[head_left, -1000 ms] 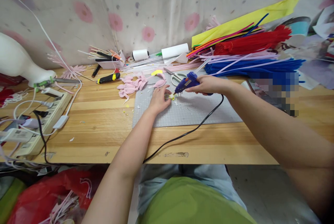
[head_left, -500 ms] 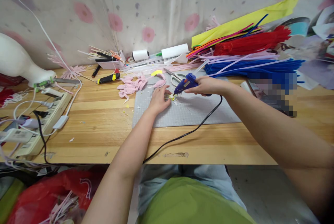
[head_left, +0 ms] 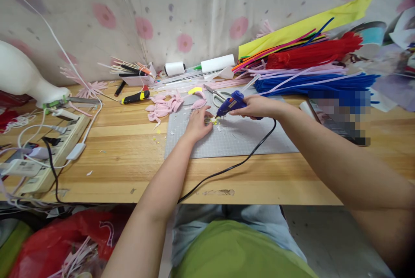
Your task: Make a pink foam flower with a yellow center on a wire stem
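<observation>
My right hand (head_left: 256, 107) is wrapped round a blue hot glue gun (head_left: 231, 103), its nozzle pointing down and left. Right at the nozzle tip lies a small yellow and whitish piece (head_left: 214, 120) on the grey cutting mat (head_left: 240, 139). My left hand (head_left: 198, 124) rests on the mat with curled fingers at that piece; its fingertips are partly hidden, and the piece is too small to name. Just beyond the left hand lies a pink fuzzy petal (head_left: 198, 103). More pink petals (head_left: 164, 106) are heaped to its left. Scissors (head_left: 215, 93) lie behind the glue gun.
A black cord (head_left: 227, 168) runs from the glue gun across the table's front edge. A yellow-black utility knife (head_left: 134, 97) lies left of the petals. Blue pipe cleaners (head_left: 311, 83) and red pipe cleaners (head_left: 314, 53) are piled at right. A power strip (head_left: 55, 157) sits at left.
</observation>
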### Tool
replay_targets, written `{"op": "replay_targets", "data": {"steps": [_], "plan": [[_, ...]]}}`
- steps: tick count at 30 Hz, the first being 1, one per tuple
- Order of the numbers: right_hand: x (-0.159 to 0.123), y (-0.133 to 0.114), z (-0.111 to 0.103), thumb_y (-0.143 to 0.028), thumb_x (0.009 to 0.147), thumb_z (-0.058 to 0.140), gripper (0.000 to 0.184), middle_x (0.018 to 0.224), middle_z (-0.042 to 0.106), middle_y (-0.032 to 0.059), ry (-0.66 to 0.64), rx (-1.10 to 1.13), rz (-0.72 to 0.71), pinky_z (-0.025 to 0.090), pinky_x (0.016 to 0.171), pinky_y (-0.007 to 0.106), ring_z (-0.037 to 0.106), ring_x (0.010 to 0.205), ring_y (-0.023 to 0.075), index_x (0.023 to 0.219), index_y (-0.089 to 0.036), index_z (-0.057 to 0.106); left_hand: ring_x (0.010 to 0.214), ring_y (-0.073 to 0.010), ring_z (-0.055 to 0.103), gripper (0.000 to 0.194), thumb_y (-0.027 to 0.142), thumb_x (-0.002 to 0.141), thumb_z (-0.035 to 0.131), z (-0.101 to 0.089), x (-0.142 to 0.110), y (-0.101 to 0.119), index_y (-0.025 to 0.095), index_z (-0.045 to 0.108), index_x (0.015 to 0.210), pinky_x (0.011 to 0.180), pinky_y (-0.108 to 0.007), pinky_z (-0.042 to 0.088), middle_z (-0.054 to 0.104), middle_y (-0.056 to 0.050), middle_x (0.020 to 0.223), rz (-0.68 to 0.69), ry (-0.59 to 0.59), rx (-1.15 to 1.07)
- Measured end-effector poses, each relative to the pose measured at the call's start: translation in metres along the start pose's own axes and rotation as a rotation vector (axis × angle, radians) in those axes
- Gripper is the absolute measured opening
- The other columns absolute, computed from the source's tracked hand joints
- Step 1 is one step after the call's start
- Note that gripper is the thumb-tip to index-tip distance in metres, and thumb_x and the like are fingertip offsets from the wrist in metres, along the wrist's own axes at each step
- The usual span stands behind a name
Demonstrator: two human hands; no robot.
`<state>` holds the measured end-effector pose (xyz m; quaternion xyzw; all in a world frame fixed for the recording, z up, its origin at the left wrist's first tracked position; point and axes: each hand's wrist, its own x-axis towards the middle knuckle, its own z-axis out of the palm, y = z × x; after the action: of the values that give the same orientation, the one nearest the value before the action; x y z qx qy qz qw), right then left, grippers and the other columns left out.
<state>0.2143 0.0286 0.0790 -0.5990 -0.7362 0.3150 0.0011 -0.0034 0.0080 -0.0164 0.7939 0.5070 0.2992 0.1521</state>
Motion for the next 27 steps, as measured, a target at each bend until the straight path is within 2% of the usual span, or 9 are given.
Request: {"op": "replay_targets", "data": {"steps": [27], "plan": [[-0.0009,-0.001,0.0013,-0.06,0.072,0.063,0.048,0.056,0.054,0.002,-0.027,0.017,-0.022,0.037,0.045,0.022,0.05,0.048,0.0105,0.08,-0.013,0.063,0.113,-0.022,0.053,0.059,0.014,0.071,0.057,-0.0018,0.0003,0.0024,0.019,0.043,0.128,0.103,-0.041,0.035,0.068,-0.005,0.107,-0.021,-0.027,-0.001]]}}
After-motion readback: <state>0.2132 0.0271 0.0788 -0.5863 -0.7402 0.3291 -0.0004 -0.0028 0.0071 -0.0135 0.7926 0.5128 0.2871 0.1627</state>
